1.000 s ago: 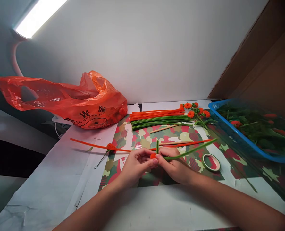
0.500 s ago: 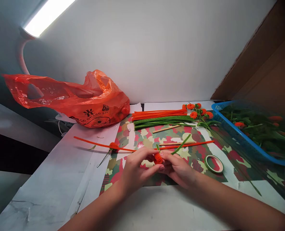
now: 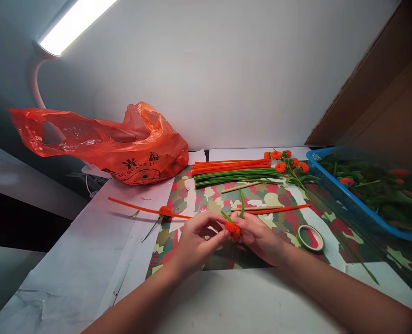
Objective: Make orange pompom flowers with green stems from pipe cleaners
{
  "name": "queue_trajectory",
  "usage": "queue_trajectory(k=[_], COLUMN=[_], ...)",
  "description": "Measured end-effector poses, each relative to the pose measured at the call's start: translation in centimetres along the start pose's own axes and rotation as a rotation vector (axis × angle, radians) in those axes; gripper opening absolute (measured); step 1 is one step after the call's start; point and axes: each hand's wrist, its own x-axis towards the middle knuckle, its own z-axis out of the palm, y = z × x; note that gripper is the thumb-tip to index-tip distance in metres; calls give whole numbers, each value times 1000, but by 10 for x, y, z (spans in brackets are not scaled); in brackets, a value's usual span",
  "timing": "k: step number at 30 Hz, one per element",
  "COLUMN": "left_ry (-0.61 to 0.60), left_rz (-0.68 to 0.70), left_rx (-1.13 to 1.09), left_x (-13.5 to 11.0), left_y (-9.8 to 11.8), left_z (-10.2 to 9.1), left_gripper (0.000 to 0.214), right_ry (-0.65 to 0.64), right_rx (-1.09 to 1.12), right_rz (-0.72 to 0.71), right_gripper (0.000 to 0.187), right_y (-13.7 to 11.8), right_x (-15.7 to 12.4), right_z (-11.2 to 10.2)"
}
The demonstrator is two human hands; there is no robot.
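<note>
My left hand (image 3: 197, 236) and my right hand (image 3: 259, 236) meet over the patterned mat (image 3: 278, 232), both pinched on a small orange coiled pipe-cleaner flower (image 3: 232, 228). A green pipe cleaner (image 3: 241, 204) rises from the flower and bends upward between my fingers. An orange pipe cleaner (image 3: 143, 210) with a coiled knot lies on the white paper to the left. Another orange pipe cleaner (image 3: 278, 208) and a wooden stick lie just beyond my right hand.
Bundles of orange (image 3: 230, 165) and green (image 3: 237, 176) pipe cleaners lie at the back, beside finished orange flowers (image 3: 289, 162). A tape roll (image 3: 310, 237) sits to the right. A blue basket (image 3: 358, 208) of greenery stands far right, an orange plastic bag (image 3: 122, 148) back left.
The green pipe cleaner, earlier stretched out to the right, has been bent upward at the flower. The orange coil has been turned in my fingers.
</note>
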Motion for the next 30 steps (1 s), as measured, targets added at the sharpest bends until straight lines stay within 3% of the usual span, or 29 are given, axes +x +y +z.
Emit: queue_trajectory(k=[5,11,15,20,25,28,30], left_ry=[78,116,130,93,1,-12,3], left_rz=[69,133,228,427,538,528,401], left_rx=[87,105,152,265,326,300,175], left_x=[-3,-4,-5,-4,0,1,0], left_y=[2,-2,-5,-5,-3,-3,-4], left_z=[1,1,0,-4,-11,-12,-9], left_gripper=[7,8,17,19,22,17,12], right_ry=[36,228,211,113,58,72,107], right_rx=[-319,-691,-920,-928,-950,-1000,-1059], right_rz=[-274,-547,-721,-744,-763,-794,-883], right_gripper=[35,13,5,9,11,13,17], right_y=[3,5,0,-5,-8,-9,-9], right_x=[0,-4,-6,-6,-6,-7,-7], right_z=[3,4,4,2,1,0,-2])
